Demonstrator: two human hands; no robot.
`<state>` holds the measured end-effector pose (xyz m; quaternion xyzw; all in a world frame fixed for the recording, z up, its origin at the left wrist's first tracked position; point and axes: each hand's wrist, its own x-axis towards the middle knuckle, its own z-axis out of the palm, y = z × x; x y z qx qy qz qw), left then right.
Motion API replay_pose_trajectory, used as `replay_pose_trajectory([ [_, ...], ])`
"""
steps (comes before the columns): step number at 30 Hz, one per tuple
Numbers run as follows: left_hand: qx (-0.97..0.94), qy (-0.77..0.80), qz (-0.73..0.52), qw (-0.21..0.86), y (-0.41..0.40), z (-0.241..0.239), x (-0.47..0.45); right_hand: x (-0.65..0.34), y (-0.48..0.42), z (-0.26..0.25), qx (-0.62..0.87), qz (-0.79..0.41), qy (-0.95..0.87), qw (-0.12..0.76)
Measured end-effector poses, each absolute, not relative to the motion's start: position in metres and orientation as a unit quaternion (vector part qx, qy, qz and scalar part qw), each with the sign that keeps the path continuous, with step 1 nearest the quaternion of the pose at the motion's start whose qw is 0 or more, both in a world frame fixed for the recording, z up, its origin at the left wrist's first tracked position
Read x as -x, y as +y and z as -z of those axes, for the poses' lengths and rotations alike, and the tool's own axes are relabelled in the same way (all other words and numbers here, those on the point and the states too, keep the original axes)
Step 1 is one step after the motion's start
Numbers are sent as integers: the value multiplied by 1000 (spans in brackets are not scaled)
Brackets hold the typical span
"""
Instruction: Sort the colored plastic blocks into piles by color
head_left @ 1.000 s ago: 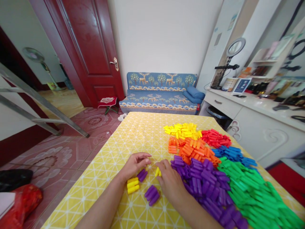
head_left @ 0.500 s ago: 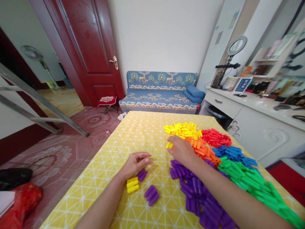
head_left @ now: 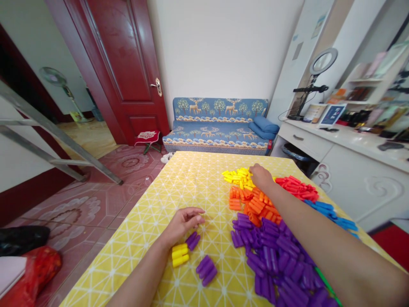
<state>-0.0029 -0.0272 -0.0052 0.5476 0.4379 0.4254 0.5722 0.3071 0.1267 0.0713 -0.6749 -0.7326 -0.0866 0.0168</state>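
My left hand (head_left: 184, 221) rests on the yellow tablecloth (head_left: 191, 179), fingers loosely spread and holding nothing. Just below it lie a purple pair (head_left: 192, 240), a small yellow cluster (head_left: 179, 254) and a second purple cluster (head_left: 207, 264). My right hand (head_left: 260, 177) is stretched far forward onto the yellow pile (head_left: 236, 177); its fingers point away and are hidden. Around my right arm lie the orange pile (head_left: 255, 204), the purple pile (head_left: 275, 251), the red pile (head_left: 297, 187) and the blue pile (head_left: 332, 213).
A blue patterned sofa (head_left: 220, 128) stands beyond the table's far edge. To the right is a white desk (head_left: 351, 162) with a ring light (head_left: 321, 62). A red door (head_left: 128, 68), a metal ladder (head_left: 57, 140) and a red bag (head_left: 38, 268) are on the left.
My right hand carried a yellow piece from beside the left hand, over the orange pile, to the yellow pile at the far side. The left hand stayed put.
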Motion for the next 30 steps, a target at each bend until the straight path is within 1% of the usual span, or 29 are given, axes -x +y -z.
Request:
replay_pose_trajectory([
  [5, -538, 440, -433, 574, -27, 3, 2, -299, 118, -77, 680, 104, -726, 26],
  [7, -539, 437, -434, 574, -27, 4, 2, -284, 101, -81, 659, 105, -743, 53],
  [9, -546, 432, -435, 572, -26, 6, 4, -262, 71, -83, 606, 72, -786, 103],
  [11, -554, 425, -436, 568, -26, 8, 5, -238, 28, -84, 529, -9, -836, 147],
  [12, -556, 422, -437, 567, -26, 8, 6, -226, 3, -82, 502, -56, -852, 141],
  [14, -559, 418, -440, 565, -26, 10, 6, -207, -45, -76, 464, -122, -872, 96],
  [17, -563, 418, -442, 559, -27, 10, 6, -189, -99, -60, 468, -155, -868, 60],
  [20, -573, 442, -456, 517, -26, 7, 9, -180, -120, -36, 495, -175, -849, 64],
  [22, -586, 469, -462, 473, -25, -1, 14, -177, -120, -22, 510, -187, -833, 107],
  [24, -616, 484, -436, 443, -25, -12, 20, -176, -115, -10, 528, -202, -804, 186],
  [27, -696, 479, -309, 436, -30, -31, 27, -176, -108, 2, 534, -237, -754, 300],
  [28, -723, 474, -261, 430, -33, -36, 27, -177, -106, 4, 531, -247, -741, 327],
  [30, -770, 467, -203, 385, -40, -41, 22, -178, -105, 6, 524, -263, -723, 366],
])
